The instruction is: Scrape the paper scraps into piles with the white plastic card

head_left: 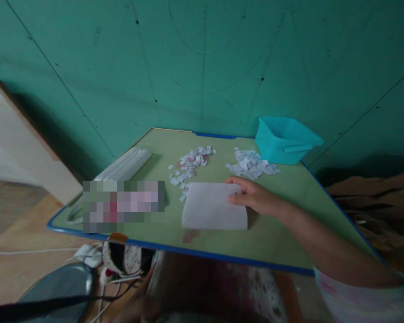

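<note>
My right hand (pixel 247 195) grips the right edge of a folded white sheet of paper (pixel 213 206). The thumb lies on the paper's upper face and the other fingers are partly hidden behind it. The sheet is bent along its near side, over the green tabletop. Beyond it are two heaps of small cut paper pieces, a looser paper heap (pixel 191 163) to the left and a denser paper heap (pixel 251 165) to the right. Low in the picture, a blurred skin-coloured shape (pixel 138 303) beside my lap may be my left hand; its fingers cannot be made out.
A turquoise plastic bin (pixel 286 139) stands at the table's back right corner. A long white power strip or lamp-like object (pixel 126 163) lies at the left, near a pixelated patch. The blue-edged table (pixel 283 242) meets a green wall. A round stool (pixel 59 291) and cables are below left.
</note>
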`<state>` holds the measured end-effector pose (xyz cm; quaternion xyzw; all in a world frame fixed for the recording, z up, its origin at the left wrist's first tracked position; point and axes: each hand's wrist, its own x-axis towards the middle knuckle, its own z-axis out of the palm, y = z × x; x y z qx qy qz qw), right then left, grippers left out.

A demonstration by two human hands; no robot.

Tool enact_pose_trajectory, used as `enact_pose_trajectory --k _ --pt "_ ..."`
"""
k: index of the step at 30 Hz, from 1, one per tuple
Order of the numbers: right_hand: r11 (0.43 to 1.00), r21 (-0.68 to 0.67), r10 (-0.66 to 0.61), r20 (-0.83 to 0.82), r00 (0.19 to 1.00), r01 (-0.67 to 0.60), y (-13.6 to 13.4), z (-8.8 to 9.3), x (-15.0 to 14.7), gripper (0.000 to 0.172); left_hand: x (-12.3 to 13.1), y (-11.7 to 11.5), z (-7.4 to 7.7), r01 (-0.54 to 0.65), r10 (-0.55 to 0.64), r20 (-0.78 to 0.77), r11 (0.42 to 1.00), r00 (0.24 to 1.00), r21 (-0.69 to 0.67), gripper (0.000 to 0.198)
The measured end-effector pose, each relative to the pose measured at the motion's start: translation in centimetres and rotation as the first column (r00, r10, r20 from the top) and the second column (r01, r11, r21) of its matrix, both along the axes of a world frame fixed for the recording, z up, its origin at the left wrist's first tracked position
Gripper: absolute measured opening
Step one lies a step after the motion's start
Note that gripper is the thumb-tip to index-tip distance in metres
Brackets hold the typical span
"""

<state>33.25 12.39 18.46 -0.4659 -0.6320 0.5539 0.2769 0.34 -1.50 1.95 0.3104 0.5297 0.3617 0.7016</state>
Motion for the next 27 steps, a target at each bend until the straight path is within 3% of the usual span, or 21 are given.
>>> enact_pose_trajectory --k 3,5,7,9,12,15,19,22,27 --pt "0.999 -0.007 -0.038 -0.016 0.999 0.038 0.1 0.0 0.1 0.026 0.3 0.1 0.2 -0.065 0.066 -0.028 0.997 0.997 0.033 0.020" --pt "0.998 0.001 -0.055 -0.004 0.998 0.055 0.1 -0.1 0.1 0.027 0.6 0.1 0.2 -0.169 0.171 -0.016 0.984 0.985 0.059 0.024" --pt "0.999 -0.007 -0.032 0.000 0.999 0.032 0.0 -0.3 0.0 0.027 0.7 0.2 0.1 -0.272 0.276 -0.063 0.960 0.959 0.062 0.028" --pt "1.000 -0.023 0.007 0.001 1.000 -0.007 -0.2 -0.3 -0.2 0.026 0.8 0.2 0.0 -0.300 0.301 -0.066 0.954 0.951 0.023 0.028" --pt "0.998 -0.031 0.057 0.000 0.998 -0.057 -0.6 -0.2 -0.3 0.026 1.0 0.2 -0.1 -0.277 0.277 0.073 0.961 0.958 -0.011 0.031" --pt "0.992 -0.050 0.113 -0.002 0.994 -0.113 -0.7 -0.1 -0.3 0.026 1.2 0.1 0.0 -0.274 0.274 0.012 0.961 0.962 0.043 0.040" --pt "0.988 -0.068 0.139 0.007 0.990 -0.139 -0.7 0.1 -0.2 0.027 1.0 -0.1 0.4 -0.209 0.209 0.004 0.976 0.978 0.057 0.026" --pt "0.988 -0.083 0.134 -0.001 0.991 -0.134 -0.7 0.1 -0.2 0.027 0.8 -0.2 0.6 -0.138 0.149 -0.119 0.986 0.982 0.096 0.025" --pt "0.988 -0.103 0.118 -0.018 0.993 -0.119 -0.9 0.1 -0.4 0.028 0.7 -0.4 0.1 -0.053 0.060 -0.048 0.989 0.997 0.136 0.046"
